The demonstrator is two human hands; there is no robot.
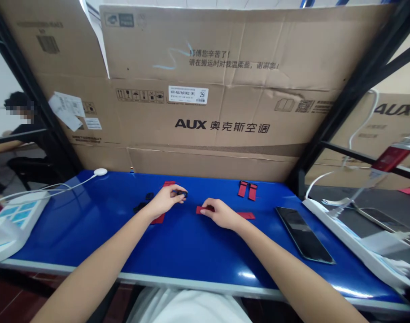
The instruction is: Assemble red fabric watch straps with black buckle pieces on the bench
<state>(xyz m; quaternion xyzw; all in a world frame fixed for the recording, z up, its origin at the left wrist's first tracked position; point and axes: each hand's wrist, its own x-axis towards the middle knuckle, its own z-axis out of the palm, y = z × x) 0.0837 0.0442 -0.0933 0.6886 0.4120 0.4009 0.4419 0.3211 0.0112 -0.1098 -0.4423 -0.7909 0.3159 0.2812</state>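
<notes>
My left hand pinches a small black buckle-like piece just above the blue table. Red strips and small black pieces lie under and beside that hand. To its right, my right hand has its fingers closed on the left end of a red strap, whose other end shows beyond the wrist, on the table. Two short red straps with black ends lie side by side farther back. The two hands are apart.
A dark phone lies at the right, beside a white power strip. Another white power strip and a round white charger are at the left. A cardboard panel stands behind the table. A person sits at the far left.
</notes>
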